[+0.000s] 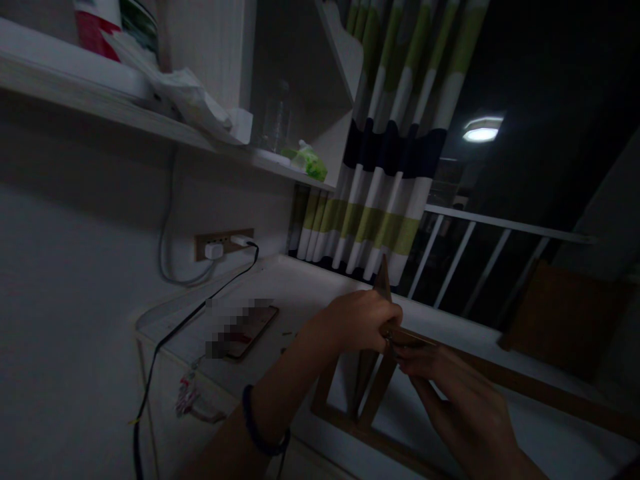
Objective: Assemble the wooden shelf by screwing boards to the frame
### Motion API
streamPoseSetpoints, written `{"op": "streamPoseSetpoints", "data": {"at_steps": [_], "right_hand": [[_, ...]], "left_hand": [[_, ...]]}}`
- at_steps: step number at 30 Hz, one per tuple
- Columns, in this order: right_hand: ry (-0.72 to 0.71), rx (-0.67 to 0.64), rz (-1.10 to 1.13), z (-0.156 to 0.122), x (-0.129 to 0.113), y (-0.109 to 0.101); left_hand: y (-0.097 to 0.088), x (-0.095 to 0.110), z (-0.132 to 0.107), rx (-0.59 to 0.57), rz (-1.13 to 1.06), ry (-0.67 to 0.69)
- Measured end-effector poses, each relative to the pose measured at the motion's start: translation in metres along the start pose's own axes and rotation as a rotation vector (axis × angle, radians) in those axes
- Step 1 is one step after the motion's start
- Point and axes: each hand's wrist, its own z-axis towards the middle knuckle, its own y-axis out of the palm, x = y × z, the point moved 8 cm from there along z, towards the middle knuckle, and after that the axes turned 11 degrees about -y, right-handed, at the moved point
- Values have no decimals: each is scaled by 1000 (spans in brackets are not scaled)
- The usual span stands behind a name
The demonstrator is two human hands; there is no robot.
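My left hand [363,321], with a dark band on its wrist, is closed around a thin brown wooden slat [383,280] that stands up above the fingers and runs down below them. My right hand [457,397] is closed too, its fingertips pinching a short brown wooden piece [413,337] that meets the left fingers. Under both hands is a brown wooden frame [377,390] with long rails and crossbars. Its contact with the slat is hard to make out in the dim light.
A phone [253,333] lies on the white desk [300,287] to the left. Chargers fill part of the wall socket [225,242], and a black cable [197,310] hangs down. Above is a shelf [150,123] with a clear bottle [277,120]. A striped curtain [385,167] and railing [460,250] stand behind.
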Motion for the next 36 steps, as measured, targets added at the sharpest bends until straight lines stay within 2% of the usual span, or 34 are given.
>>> {"op": "streamPoseSetpoints", "data": {"at_steps": [22,26,36], "right_hand": [[40,4,-37,2,1,1],[83,-11,-23,3,2,4],[63,-54,-15,4,-4,6]], "left_hand": [[0,2,1,-1,13,4],[1,2,1,-11,24,-5],[-1,3,-1,-9,31,-2]]}}
